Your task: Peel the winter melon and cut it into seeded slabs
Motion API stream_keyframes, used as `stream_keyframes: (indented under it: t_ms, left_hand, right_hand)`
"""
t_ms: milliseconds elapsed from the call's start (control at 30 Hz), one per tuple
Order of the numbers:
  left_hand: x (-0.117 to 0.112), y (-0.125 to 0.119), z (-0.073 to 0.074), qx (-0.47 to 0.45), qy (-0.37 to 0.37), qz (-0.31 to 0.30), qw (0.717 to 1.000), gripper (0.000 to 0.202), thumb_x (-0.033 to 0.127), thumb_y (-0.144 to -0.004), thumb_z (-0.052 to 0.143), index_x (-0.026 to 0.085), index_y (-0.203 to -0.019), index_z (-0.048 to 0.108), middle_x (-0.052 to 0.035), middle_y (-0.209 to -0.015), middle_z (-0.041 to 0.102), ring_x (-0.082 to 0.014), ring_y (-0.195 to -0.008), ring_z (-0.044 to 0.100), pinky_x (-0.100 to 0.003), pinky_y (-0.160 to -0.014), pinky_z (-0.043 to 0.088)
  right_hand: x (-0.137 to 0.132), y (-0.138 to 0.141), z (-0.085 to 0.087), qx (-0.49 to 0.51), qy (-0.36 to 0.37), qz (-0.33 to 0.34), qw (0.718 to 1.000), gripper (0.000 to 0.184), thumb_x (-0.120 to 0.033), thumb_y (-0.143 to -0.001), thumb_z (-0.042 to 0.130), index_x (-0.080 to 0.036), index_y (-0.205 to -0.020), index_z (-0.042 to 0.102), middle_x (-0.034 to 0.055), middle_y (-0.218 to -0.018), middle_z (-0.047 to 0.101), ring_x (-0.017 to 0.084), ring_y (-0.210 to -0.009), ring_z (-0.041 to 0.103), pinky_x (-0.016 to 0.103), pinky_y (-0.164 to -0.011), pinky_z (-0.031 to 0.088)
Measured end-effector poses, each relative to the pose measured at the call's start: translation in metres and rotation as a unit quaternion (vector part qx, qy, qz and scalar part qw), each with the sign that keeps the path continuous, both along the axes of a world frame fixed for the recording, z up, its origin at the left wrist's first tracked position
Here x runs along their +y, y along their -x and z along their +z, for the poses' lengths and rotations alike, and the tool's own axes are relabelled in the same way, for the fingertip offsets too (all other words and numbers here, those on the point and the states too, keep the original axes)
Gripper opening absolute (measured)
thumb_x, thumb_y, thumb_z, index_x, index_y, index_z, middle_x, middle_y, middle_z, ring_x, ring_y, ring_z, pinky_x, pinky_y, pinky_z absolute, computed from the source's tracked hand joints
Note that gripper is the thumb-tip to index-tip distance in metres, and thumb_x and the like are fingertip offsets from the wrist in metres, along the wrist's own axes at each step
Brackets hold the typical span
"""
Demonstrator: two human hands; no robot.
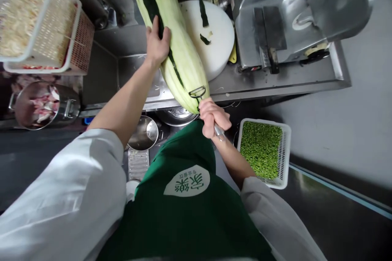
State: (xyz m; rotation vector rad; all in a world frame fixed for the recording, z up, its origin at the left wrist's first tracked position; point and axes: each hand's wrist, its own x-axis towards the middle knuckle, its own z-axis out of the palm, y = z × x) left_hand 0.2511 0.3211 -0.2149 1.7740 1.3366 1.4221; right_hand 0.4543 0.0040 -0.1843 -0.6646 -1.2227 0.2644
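Left of the white cutting board (pixel 219 34), the long gourd (pixel 185 45) slants away from me, its near end by my right hand (pixel 213 117), closed round the peeler (pixel 219 131) (my left hand (pixel 158 47) rests open farther up it).

Ok I'm seeing a pot (pixel 63 97) of pinkish meat (pixel 44 108) beside stacked baskets (pixel 84 36), a cleaver (pixel 275 28) on some metal machine (pixel 246 45), and a white basket (pixel 284 159) of chopped greens (pixel 260 147).

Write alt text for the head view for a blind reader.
A person's right hand holds a peeler at the near end of a large, mostly peeled gourd, with the left hand laid on it farther up. Dark peel strips lie on a round white board to the gourd's right.
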Motion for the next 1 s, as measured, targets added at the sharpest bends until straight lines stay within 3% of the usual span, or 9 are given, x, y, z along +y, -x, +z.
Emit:
stream_keyframes:
  t_ms: [100, 233, 367, 433, 500, 700, 867, 1000]
  left_hand:
    - [-0.008, 0.0, 0.012, 0.001, 0.111, 0.034, 0.993, 0.067, 0.085, -0.093, 0.053, 0.018, -0.092, 0.062, -0.0004, -0.131, 0.076, 0.005, -0.156, 0.018, -0.019, -0.113, 0.012]
    - [-0.007, 0.013, 0.008, 0.0, 0.117, 0.084, 0.99, 0.06, 0.072, -0.099, 0.057, 0.012, -0.109, 0.06, 0.0032, -0.14, 0.07, 0.0017, -0.151, 0.03, -0.021, -0.117, 0.011]
    - [-0.009, 0.016, -0.002, -0.02, 0.102, 0.133, 0.986, 0.035, 0.025, -0.113, 0.058, 0.01, -0.142, 0.046, 0.0041, -0.154, 0.058, 0.0055, -0.145, 0.033, -0.02, -0.121, 0.014]
    - [-0.012, 0.014, -0.004, -0.023, 0.107, 0.173, 0.979, 0.042, 0.002, -0.112, 0.051, 0.013, -0.151, 0.039, 0.007, -0.155, 0.057, 0.0081, -0.141, 0.034, -0.015, -0.122, 0.015]
    - [-0.016, 0.012, -0.003, -0.013, 0.113, 0.197, 0.974, 0.05, -0.007, -0.11, 0.046, 0.015, -0.153, 0.037, 0.009, -0.155, 0.057, 0.0089, -0.14, 0.035, -0.011, -0.123, 0.015]
    - [-0.026, 0.009, 0.005, -0.013, 0.112, 0.206, 0.972, 0.048, -0.001, -0.108, 0.055, 0.017, -0.15, 0.041, 0.0058, -0.16, 0.056, 0.0067, -0.141, 0.041, -0.013, -0.124, 0.019]
    - [-0.025, 0.01, -0.001, -0.08, 0.056, 0.173, 0.98, 0.043, 0.035, -0.105, 0.074, 0.02, -0.138, 0.051, 0.0029, -0.147, 0.066, 0.0005, -0.143, 0.042, -0.02, -0.123, 0.022]
    - [-0.014, 0.017, -0.008, -0.069, 0.056, 0.174, 0.981, 0.046, 0.021, -0.103, 0.076, 0.022, -0.14, 0.049, 0.0052, -0.149, 0.063, 0.0016, -0.138, 0.044, -0.017, -0.123, 0.023]
  right_hand:
    - [0.012, 0.003, 0.001, 0.029, -0.015, 0.022, 0.999, 0.038, -0.04, -0.109, 0.042, -0.025, -0.075, 0.048, -0.0028, -0.061, 0.043, 0.016, -0.05, 0.048, 0.044, -0.058, 0.052]
    - [0.0, 0.0, -0.001, 0.041, -0.057, 0.065, 0.995, 0.02, -0.024, -0.103, 0.053, -0.023, -0.084, 0.058, -0.002, -0.066, 0.052, 0.016, -0.054, 0.054, 0.044, -0.062, 0.054]
    - [-0.007, -0.004, -0.004, 0.004, -0.055, 0.08, 0.995, 0.019, -0.021, -0.101, 0.055, -0.023, -0.083, 0.06, -0.0017, -0.066, 0.054, 0.017, -0.055, 0.056, 0.043, -0.061, 0.055]
    - [-0.009, -0.007, -0.007, -0.021, -0.052, 0.078, 0.995, 0.021, -0.024, -0.102, 0.054, -0.023, -0.082, 0.059, -0.0021, -0.064, 0.053, 0.016, -0.055, 0.056, 0.042, -0.06, 0.055]
    - [-0.011, -0.009, -0.009, -0.037, -0.056, 0.075, 0.995, 0.022, -0.025, -0.103, 0.054, -0.024, -0.081, 0.058, -0.0027, -0.063, 0.053, 0.016, -0.055, 0.056, 0.04, -0.059, 0.056]
    - [-0.032, -0.015, -0.013, -0.086, -0.051, 0.08, 0.992, 0.022, -0.023, -0.102, 0.055, -0.023, -0.081, 0.059, -0.0027, -0.063, 0.053, 0.015, -0.055, 0.057, 0.038, -0.058, 0.057]
    - [-0.051, -0.022, -0.031, -0.136, -0.054, 0.088, 0.985, 0.025, -0.023, -0.103, 0.057, -0.023, -0.078, 0.061, -0.0021, -0.064, 0.056, 0.015, -0.058, 0.059, 0.04, -0.063, 0.06]
    - [-0.063, -0.025, -0.049, -0.125, -0.071, 0.103, 0.984, 0.023, -0.021, -0.1, 0.06, -0.021, -0.077, 0.063, -0.0009, -0.066, 0.058, 0.016, -0.062, 0.06, 0.039, -0.065, 0.06]
